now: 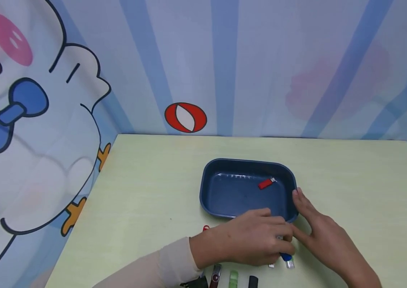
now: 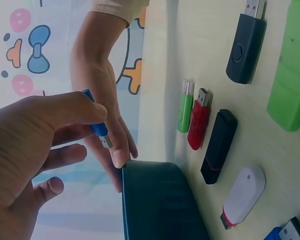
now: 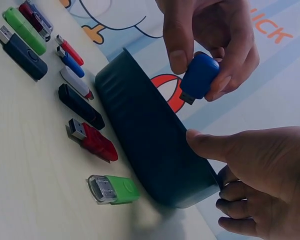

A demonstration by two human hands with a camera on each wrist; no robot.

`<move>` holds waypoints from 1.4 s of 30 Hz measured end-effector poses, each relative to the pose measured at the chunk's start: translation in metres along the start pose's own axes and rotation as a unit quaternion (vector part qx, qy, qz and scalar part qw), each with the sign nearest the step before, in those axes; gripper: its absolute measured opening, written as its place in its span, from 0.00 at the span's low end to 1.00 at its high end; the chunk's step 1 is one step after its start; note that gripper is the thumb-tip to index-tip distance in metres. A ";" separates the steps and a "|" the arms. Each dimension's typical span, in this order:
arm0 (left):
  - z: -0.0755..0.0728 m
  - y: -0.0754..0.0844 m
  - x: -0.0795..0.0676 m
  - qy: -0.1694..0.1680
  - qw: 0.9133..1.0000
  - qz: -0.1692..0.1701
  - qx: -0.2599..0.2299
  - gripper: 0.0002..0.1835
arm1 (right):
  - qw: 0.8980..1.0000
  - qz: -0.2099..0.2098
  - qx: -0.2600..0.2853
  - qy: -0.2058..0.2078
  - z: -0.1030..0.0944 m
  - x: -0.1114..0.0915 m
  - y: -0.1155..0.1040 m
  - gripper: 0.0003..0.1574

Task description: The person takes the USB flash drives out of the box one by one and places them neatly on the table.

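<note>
Between the thumb and fingers of my left hand (image 1: 250, 238) is a pinched blue USB flash drive (image 3: 200, 76), its metal plug pointing downward in the right wrist view. This hand is by the front rim of a dark blue tray (image 1: 221, 206). Inside the tray lies a red USB flash drive (image 1: 266, 183). My right hand (image 1: 327, 236) touches the tray's right end with its fingers mostly straight; its thumb meets the rim in the right wrist view. In the head view, my left hand hides part of the front rim and most of the held drive.
Several flash drives lie in front of the tray, among them a green one (image 3: 122, 189), a red one (image 3: 97, 142), a black one (image 3: 81, 106) and a white one (image 3: 75, 81). The pale table (image 1: 145, 180) meets a printed backdrop (image 1: 253, 72) behind.
</note>
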State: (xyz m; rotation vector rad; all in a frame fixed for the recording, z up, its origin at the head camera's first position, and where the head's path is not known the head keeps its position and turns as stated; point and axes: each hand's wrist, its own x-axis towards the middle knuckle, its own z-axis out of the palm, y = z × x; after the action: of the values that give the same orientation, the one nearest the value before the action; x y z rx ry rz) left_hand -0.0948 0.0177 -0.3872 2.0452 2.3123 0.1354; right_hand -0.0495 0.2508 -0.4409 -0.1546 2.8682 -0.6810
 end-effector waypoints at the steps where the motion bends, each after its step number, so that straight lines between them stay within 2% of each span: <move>1: 0.000 0.000 0.000 0.000 1.000 0.001 -0.002 0.16 | 1.000 0.000 0.001 0.000 0.000 0.000 0.000 0.58; 6: 0.003 0.002 0.001 -0.013 1.000 0.014 -0.009 0.16 | 1.000 0.005 0.010 -0.004 -0.003 0.001 -0.003 0.59; 13: 0.014 0.013 0.002 -0.042 0.998 0.043 -0.007 0.16 | 1.000 0.013 0.023 -0.002 -0.001 -0.004 -0.005 0.64; 20: 0.026 0.023 0.001 -0.065 0.995 0.074 -0.005 0.16 | 1.000 0.012 0.016 0.014 -0.002 -0.004 -0.008 0.63; 25: 0.038 0.031 0.000 -0.090 0.991 0.096 -0.008 0.20 | 1.000 0.013 0.014 0.022 -0.001 -0.003 -0.010 0.63; 33: 0.050 0.035 -0.002 -0.133 0.987 0.082 -0.031 0.27 | 0.999 0.019 0.012 0.023 0.000 -0.003 -0.012 0.63; 42: 0.057 0.040 -0.005 -0.132 0.987 0.090 -0.025 0.26 | 1.000 0.018 0.010 0.023 0.001 -0.003 -0.012 0.64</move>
State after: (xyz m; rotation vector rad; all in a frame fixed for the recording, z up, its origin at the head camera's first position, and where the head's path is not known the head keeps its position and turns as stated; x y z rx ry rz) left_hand -0.0489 0.0198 -0.4397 2.1000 1.9514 -0.0677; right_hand -0.0459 0.2399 -0.4354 -0.0863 2.9006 -0.7145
